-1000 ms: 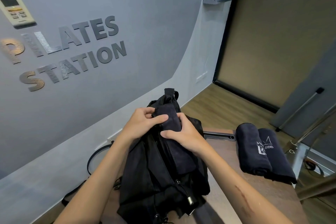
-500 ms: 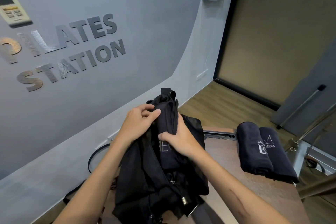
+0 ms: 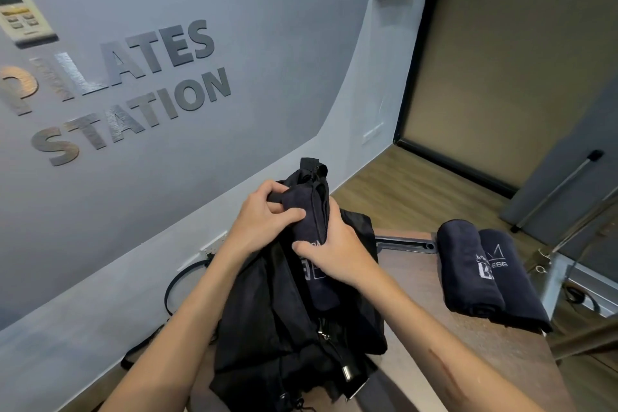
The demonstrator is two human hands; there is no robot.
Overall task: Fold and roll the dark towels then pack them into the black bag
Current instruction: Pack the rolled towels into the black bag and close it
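A black bag (image 3: 264, 318) lies crumpled on the wooden table (image 3: 475, 365), its mouth facing me. A dark rolled towel (image 3: 309, 227) with a white logo sits partly inside the opening. My left hand (image 3: 264, 217) grips the top of that towel together with the bag's upper edge. My right hand (image 3: 337, 251) holds the towel's right side, fingers curled over it near the logo. Two more rolled dark towels (image 3: 468, 271) (image 3: 511, 281) lie side by side on the table to the right, apart from both hands.
A grey wall with raised lettering stands close behind the bag. A black cable (image 3: 177, 281) loops beside the bag at the left. A remote control (image 3: 20, 10) hangs on the wall at the upper left. Metal frame parts (image 3: 568, 264) border the table's right edge.
Both hands have pushed the rolled towel deeper into the bag, so its logo now shows at the opening. My left hand has shifted its grip higher on the bag's edge.
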